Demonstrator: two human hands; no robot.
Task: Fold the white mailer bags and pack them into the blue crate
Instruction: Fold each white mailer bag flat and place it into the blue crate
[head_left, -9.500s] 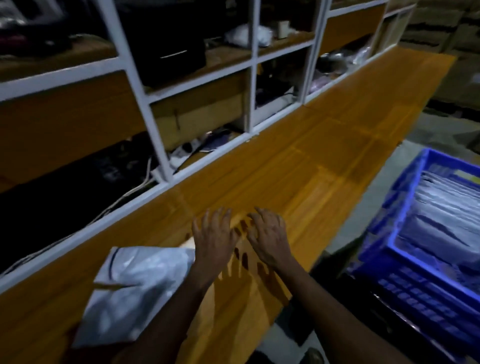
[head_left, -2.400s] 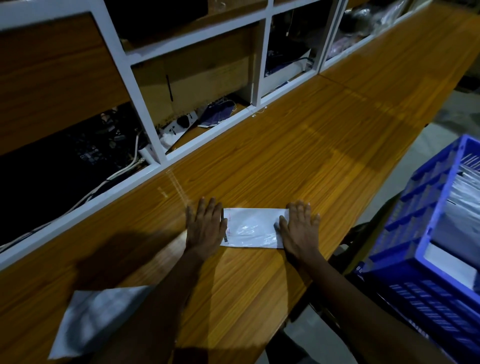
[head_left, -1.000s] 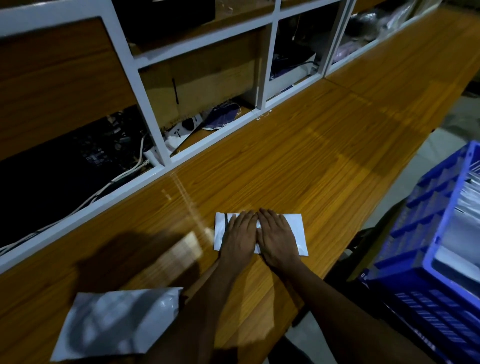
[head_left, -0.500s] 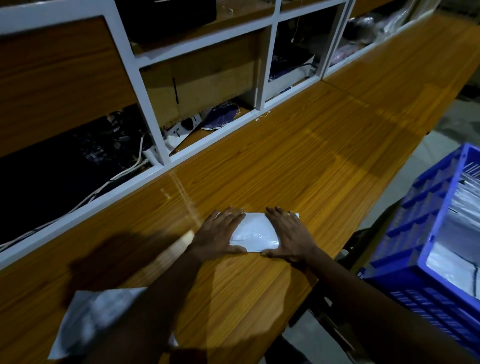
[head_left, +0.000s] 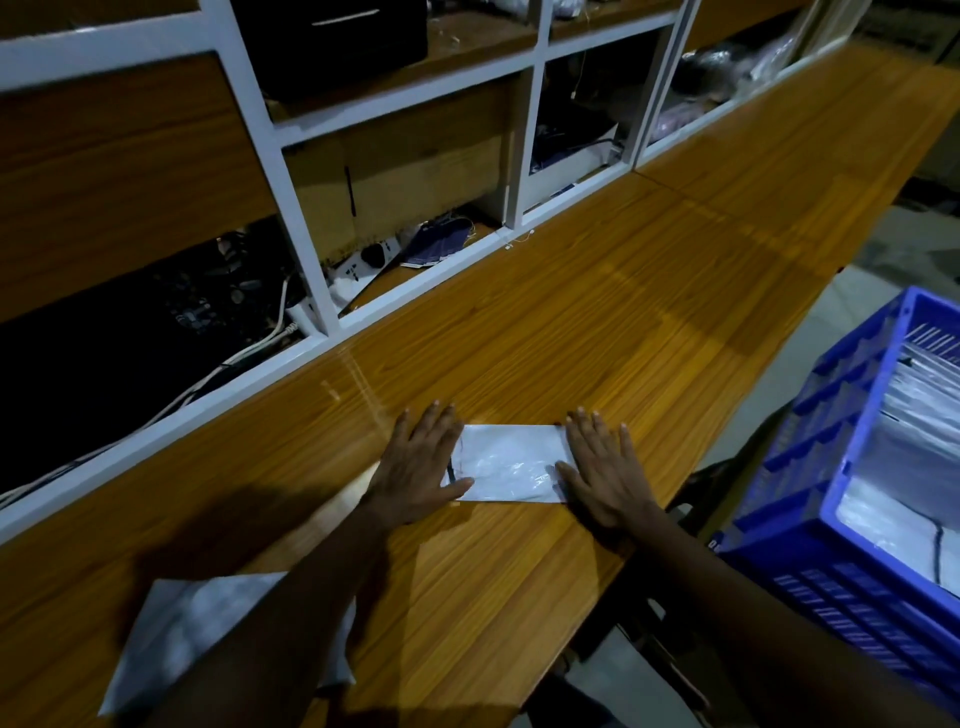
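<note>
Both your palms are flat on the counter (head_left: 597, 322), fingers straight: left hand (head_left: 422, 462) pressing one end of the folded mailer bag (head_left: 506, 462), right hand (head_left: 602, 470) the other, gripping nothing. Blue crate (head_left: 852, 436) sits right.

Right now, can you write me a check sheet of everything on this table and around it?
Surface: wooden counter, shiny.
Job's things: folded mailer bag flat on the counter; unfolded mailer bag at the near left edge, partly hidden by the left forearm; blue crate to the right, lower than the counter, white bags inside.
Clutter: power strip in a shelf compartment.
Hands: left hand and right hand flat, pressing the folded bag's ends.
Cables: white cable in the dark left compartment.
Surroundings: white-framed shelves; grey floor.
</note>
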